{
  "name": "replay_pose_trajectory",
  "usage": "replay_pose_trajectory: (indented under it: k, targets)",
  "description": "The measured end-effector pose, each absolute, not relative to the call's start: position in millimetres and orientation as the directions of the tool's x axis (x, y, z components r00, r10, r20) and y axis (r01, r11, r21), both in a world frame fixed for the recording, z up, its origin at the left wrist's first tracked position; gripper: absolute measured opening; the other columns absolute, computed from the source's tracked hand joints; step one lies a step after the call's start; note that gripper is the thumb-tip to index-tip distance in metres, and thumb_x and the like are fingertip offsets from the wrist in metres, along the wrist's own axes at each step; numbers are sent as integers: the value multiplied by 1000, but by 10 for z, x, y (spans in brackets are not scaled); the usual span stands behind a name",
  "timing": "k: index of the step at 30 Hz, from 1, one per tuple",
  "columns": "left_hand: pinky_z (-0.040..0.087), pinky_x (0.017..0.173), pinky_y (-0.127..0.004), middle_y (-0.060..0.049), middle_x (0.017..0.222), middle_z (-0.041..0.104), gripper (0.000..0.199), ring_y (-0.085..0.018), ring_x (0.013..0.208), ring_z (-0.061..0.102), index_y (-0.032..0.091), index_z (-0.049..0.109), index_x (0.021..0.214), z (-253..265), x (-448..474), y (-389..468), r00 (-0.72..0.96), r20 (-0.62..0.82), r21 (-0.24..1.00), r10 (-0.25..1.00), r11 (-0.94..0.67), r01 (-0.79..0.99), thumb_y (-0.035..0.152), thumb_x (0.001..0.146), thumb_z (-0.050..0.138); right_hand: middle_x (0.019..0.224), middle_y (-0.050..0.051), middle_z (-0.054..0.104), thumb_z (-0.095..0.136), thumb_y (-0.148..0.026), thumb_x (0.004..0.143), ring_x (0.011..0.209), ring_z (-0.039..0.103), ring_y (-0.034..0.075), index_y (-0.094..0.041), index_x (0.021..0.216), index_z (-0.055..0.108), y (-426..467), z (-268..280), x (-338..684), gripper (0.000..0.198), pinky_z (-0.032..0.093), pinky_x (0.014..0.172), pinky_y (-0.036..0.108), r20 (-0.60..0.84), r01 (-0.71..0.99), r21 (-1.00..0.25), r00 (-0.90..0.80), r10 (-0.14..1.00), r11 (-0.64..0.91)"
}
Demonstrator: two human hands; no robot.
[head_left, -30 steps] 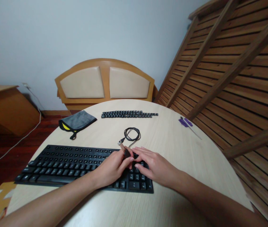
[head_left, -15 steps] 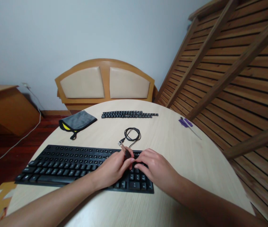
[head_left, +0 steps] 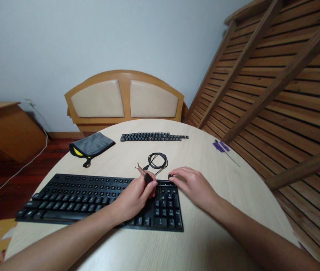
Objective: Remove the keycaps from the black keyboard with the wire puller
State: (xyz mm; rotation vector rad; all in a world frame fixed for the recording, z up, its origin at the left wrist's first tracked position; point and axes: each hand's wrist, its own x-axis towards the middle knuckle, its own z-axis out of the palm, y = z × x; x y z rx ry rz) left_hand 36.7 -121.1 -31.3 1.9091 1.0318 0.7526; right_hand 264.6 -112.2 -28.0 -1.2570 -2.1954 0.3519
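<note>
L hand (head_left: 135, 196) is closing round a black-handled tool w/ thin, copper-coloured metal prongs (head_left: 148, 178), prongs pointing up & away past the fingers; thin wires are also showing just below its thumb. R hand (head_left: 194, 185) is pinching a small black plastic keycap (head_left: 170, 176) btwn thumb & fingertips, other fingers curling loosely. Can't tell if the cap is touching anything below.

Long black plastic keyboard (head_left: 64, 206) is lying flat under L hand, stretching well out to that hand's left; its far R corner is sitting just by R hand's fingertips. Far rows, left of L hand, are showing bare key sockets; nearer rows are carrying caps, as is the no. pad btwn the hands.

Just beyond L hand, a coiled thin black cable (head_left: 166, 162) is lying on the pale wood-grain round-edged table (head_left: 205, 158). Farther beyond both hands, rows of loose black keycaps (head_left: 148, 136) are lining up. Well out to L hand's left, a folded grey cloth w/ yellow underside & black trim (head_left: 94, 143) is resting. Far right of R hand, purple items w/ a thin grey rod (head_left: 219, 146) are lying near the table edge; details too small to tell.
</note>
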Motion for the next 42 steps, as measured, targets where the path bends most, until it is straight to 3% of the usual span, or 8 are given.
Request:
replay_pose_trajectory:
  k: [5,11,22,42]
  targets:
    - [45,72,-31,0,78,57,17,-17,72,56,19,49,100,-304,368,-1224,530,105,818,841,-376,435,31,99,38,98,5,72,60,-30,90,93,65,22,-21,100,71,-687,-345,3004,16,48,84,36,411,836,-354,-263,873,419]
    - [45,72,-33,0,77,58,16,-18,72,58,19,49,100,-292,362,-1225,545,93,793,833,-393,466,30,99,38,101,5,73,57,-29,92,91,66,21,-21,104,71,-159,-483,3276,21,47,81,30,321,950,-250,-98,942,184]
    - [44,71,-33,0,76,59,16,-18,72,58,19,48,100,-291,372,-1219,554,71,797,829,-381,468,31,99,37,109,10,72,54,-22,90,99,64,24,-24,112,70,522,-563,3327,27,46,83,33,296,975,-212,126,947,-64]
    - [44,71,-33,-2,77,60,19,-18,72,58,18,49,102,-297,371,-1217,550,54,793,834,-371,484,32,99,36,115,6,69,51,-25,93,103,61,22,-26,117,67,672,-705,3271,29,47,83,31,367,955,-294,134,921,-22]
